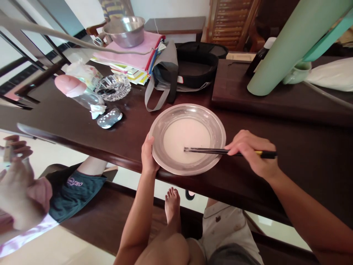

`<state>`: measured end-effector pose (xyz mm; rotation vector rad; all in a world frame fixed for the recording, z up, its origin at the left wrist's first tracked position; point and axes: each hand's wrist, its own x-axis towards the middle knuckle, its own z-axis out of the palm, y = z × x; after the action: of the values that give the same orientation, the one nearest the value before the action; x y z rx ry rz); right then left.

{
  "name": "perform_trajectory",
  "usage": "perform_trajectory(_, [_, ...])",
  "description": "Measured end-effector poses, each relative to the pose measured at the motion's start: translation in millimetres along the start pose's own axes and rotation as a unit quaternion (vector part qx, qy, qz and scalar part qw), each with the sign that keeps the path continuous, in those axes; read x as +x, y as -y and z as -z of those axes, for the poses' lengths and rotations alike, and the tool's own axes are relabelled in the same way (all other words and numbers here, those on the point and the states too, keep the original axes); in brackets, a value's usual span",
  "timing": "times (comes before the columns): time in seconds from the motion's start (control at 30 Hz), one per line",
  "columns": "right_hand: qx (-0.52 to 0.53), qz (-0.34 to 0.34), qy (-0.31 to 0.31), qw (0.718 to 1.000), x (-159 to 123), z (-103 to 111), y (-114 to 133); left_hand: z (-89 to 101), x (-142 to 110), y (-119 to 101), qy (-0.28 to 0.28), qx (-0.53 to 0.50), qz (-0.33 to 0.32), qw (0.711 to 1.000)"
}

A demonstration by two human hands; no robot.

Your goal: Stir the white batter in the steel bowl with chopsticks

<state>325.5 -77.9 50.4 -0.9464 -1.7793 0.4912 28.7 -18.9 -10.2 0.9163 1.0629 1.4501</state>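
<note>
A wide metal bowl (189,170) sits at the near edge of the dark wooden table, with a smooth white liquid (187,132) in its bottom. My left hand (149,156) grips the bowl's left rim, thumb on top and the fingers hidden beneath. Dark chopsticks (211,150) with a gold band are held in my right hand (252,152), over the bowl's right rim. Their tips lie at the liquid near the middle of the bowl.
Left of the bowl are a game controller (109,118), a glass ashtray (117,88) and a pink-topped bottle (70,86). Behind stand a grey bag (167,73) and a metal basin (125,33) on stacked books. A green tube (289,48) leans at right. Another person's hand (16,154) shows at left.
</note>
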Motion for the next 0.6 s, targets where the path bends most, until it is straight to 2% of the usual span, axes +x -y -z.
perform_trajectory(0.07, [-0.037, -0.003, 0.036, 0.999, -0.6, -0.3, 0.8, -0.3, -0.6, -0.2, -0.001, 0.001, 0.0, 1.0])
perform_trajectory(0.13, [-0.054, -0.012, 0.005, 0.998, -1.0, 1.0, 1.0, -1.2, -1.7, -1.1, -0.002, 0.003, -0.002, 1.0])
perform_trajectory(0.23, [-0.013, -0.016, -0.049, 0.999, -0.9, 3.5, 1.0, -2.7, -3.6, -3.2, -0.02, 0.024, -0.009, 0.999])
perform_trajectory(0.33, [-0.012, -0.007, 0.029, 0.999, -0.1, 2.6, 2.1, -3.1, -4.7, -4.6, -0.057, 0.053, -0.016, 0.997])
perform_trajectory(0.4, [-0.042, 0.006, 0.044, 0.998, -0.2, 1.9, 2.5, -3.4, -5.0, -5.1, -0.078, 0.064, -0.014, 0.995])
perform_trajectory(0.47, [-0.054, 0.012, 0.014, 0.998, -1.1, 3.0, 1.7, -4.5, -5.2, -5.8, -0.093, 0.07, -0.007, 0.993])
perform_trajectory(0.53, [-0.022, 0.009, -0.034, 0.999, -2.2, 5.2, 0.1, -6.7, -5.4, -7.3, -0.099, 0.068, 0.006, 0.993])
perform_trajectory(0.57, [-0.004, 0.009, -0.043, 0.999, -2.6, 5.9, -0.6, -8.1, -5.5, -8.3, -0.099, 0.064, 0.015, 0.993])
perform_trajectory(0.6, [0.003, 0.005, -0.026, 1.0, -2.7, 6.2, -1.1, -9.5, -5.6, -9.3, -0.097, 0.058, 0.025, 0.993])
